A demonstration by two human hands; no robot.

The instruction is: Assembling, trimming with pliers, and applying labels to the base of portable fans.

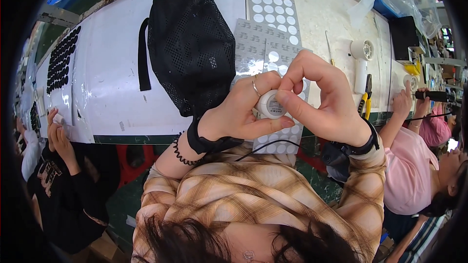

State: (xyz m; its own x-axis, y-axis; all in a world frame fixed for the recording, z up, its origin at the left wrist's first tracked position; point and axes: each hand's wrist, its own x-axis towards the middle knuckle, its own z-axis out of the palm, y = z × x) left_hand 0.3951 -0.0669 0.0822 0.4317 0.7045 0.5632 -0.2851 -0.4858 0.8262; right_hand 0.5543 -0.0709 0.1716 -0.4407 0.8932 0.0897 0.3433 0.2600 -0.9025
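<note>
My left hand (231, 114), a ring on one finger, is closed around a small white cylindrical part (263, 106) over the table's near edge. On the part's round end is a printed grey label (276, 105); my hand hides the rest. From the right, my right hand (324, 102) reaches in with thumb and forefinger pinched at the label's rim. What lies between those fingertips, if anything, is hidden. Beneath and beyond both hands lie grey label sheets (251, 39), and a sheet with rows of white round spots (273, 10).
A black mesh bag (190, 44) lies left of my hands. To the right are a white handheld fan (361, 51), yellow-handled pliers (365, 98) and a thin pointed tool (330, 48). Rows of black pieces (63, 61) lie far left. Co-workers sit on both sides.
</note>
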